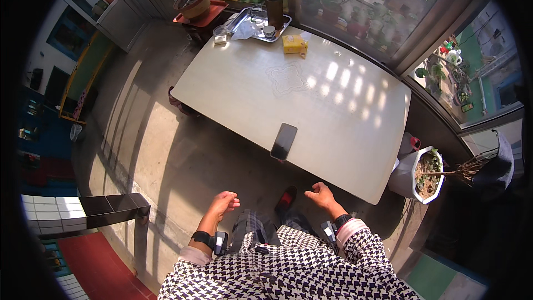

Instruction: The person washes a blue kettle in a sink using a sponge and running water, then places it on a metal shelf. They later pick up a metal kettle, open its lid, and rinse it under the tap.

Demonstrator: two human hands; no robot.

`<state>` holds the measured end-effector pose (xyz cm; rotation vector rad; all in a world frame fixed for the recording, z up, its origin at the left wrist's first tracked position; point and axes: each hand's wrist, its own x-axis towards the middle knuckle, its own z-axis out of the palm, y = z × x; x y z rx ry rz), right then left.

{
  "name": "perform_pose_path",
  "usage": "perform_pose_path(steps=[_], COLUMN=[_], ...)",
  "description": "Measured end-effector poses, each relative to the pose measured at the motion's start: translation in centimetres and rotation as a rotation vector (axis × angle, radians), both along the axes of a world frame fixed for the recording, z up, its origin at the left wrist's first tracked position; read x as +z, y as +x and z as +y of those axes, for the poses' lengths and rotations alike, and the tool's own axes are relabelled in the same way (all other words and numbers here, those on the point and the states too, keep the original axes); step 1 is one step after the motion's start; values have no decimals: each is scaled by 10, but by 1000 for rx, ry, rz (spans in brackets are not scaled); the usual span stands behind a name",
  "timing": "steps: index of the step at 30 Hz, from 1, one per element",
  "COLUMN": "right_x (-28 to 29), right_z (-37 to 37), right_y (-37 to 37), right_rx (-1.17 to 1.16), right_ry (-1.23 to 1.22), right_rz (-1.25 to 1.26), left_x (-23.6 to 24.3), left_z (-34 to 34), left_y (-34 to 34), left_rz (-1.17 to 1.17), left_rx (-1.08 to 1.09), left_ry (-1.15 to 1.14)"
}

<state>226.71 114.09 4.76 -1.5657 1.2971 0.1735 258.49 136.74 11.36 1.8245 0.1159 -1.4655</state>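
Observation:
Both my hands are in the air in front of my body, short of the near edge of a pale table (233, 86). My left hand (224, 203) is over the floor, its fingers loosely bent and apart, with nothing seen in it. Close to the table's near edge, my right hand (322, 195) is also empty; its thumb stands away from the half-curled fingers. A black phone (284, 140) lies on the table at that edge, beyond both hands and touched by neither. Each wrist wears a black band with a small device.
At the table's far end are a metal tray (242, 22), a dark bottle (274, 8), a small cup (269, 31) and a yellow tissue pack (295, 45). A white planter (410, 173) stands by the right end. A tiled ledge (89, 213) juts in at left. Windows line the far side.

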Motion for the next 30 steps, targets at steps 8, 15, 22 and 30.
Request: perform_pose_path(steps=[8,15,22,30], right_x=[-19,-51,-72,-78], right_z=[-35,-54,-63,-63], right_y=[158,238,268,280], right_rx=[-327,-629,-792,-826], right_ry=[-96,-75,-138,-176], right_rz=[169,438,602,712], left_x=[-58,-93,-110,-119], left_z=[-135,-160,-158,-161], left_y=[32,117,211,222], left_rz=[84,209,230,269], left_rx=[-461,-749,-738,-768], left_ry=[57,58,199,226])
